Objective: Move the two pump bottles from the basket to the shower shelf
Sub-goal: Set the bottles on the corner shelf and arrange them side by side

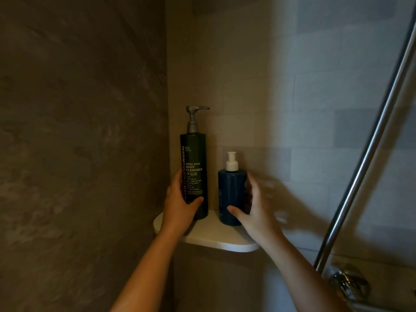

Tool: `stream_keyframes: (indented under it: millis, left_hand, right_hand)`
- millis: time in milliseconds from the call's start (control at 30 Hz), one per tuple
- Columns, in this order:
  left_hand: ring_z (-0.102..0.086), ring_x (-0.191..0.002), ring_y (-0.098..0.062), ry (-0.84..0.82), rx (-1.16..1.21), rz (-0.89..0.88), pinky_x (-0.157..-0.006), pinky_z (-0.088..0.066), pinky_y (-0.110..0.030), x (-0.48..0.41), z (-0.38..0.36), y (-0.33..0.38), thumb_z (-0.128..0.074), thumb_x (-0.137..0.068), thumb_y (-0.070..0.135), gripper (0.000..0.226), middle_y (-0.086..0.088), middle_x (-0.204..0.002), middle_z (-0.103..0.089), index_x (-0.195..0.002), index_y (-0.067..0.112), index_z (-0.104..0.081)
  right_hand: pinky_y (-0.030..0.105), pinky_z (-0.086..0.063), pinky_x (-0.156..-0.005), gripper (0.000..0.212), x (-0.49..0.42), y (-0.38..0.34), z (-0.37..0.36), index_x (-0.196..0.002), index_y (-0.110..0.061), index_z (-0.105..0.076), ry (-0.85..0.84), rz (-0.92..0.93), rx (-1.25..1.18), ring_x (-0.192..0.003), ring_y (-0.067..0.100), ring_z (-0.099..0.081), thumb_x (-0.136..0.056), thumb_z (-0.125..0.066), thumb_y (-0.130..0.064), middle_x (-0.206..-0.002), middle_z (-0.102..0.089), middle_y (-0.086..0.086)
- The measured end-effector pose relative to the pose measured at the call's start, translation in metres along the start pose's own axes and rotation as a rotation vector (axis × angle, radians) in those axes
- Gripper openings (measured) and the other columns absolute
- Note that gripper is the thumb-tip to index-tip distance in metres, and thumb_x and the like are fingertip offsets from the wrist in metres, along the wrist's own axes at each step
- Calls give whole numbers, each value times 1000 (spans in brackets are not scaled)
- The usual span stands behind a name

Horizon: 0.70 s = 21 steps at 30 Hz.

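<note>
The tall dark green cylindrical pump bottle (195,176) stands upright at the centre of the frame on the white rounded corner shower shelf (216,239), its long axis vertical. Its grey pump head has a spout pointing toward the right of the frame, and pale lettering on its smooth, faintly glossy side reads "MEGA-RICH BODY CLEANSER". Just to its right, apart by a narrow gap, stands the shorter dark blue cylindrical pump bottle (231,197), also upright on the shelf, with a white pump top; which way that spout faces cannot be told.

The left hand (180,206) wraps the lower part of the green bottle, thumb across its front and fingers round its left side, a closed grip. The right hand (252,212) is at the blue bottle's lower right, thumb touching its front; the fingers are blurred, so whether that grip is closed or loosening cannot be told.

The shelf sits in a corner between a mottled brown stone-like wall on the left and pale rectangular tiles (315,109) on the right. A shiny metal rail (369,149) slants down the right of the frame.
</note>
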<state>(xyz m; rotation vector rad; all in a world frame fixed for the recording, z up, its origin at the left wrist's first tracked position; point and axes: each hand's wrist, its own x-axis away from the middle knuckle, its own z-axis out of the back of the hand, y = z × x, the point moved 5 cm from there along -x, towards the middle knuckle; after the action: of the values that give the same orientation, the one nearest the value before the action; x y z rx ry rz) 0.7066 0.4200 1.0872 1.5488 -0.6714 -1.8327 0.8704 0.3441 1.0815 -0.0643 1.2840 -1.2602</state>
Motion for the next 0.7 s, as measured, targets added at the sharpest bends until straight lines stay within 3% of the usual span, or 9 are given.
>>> stream_keyframes:
  millis: [267, 433, 700]
  left_hand:
    - [-41, -113, -16, 56, -56, -3, -95, -37, -36, -3, 2, -5, -73, -70, 9, 87, -11, -135, -39, -136, 30, -21]
    - [-41, -121, -23, 40, -29, -20, -100, -39, -44, -3, 3, -5, -70, -73, 8, 85, -11, -138, -37, -137, 31, -19]
    - [-41, -118, -20, 53, -46, -35, -99, -38, -41, -5, 1, -3, -68, -74, 5, 85, -12, -136, -38, -138, 29, -18]
  right_hand:
    - [44, -33, -107, 89, 1, -1, -1, -139, -26, -10, 17, 0, 18, -129, 16, -33, -74, -70, -17, -144, -32, 3]
    - [44, -32, -107, 89, 2, 0, -1, -139, -28, -10, 16, -4, 3, -130, 16, -32, -74, -70, -17, -145, -31, 2]
    - [43, -32, -107, 89, 1, 1, -2, -139, -30, -10, 26, 12, 5, -129, 16, -32, -74, -70, -18, -145, -30, 1]
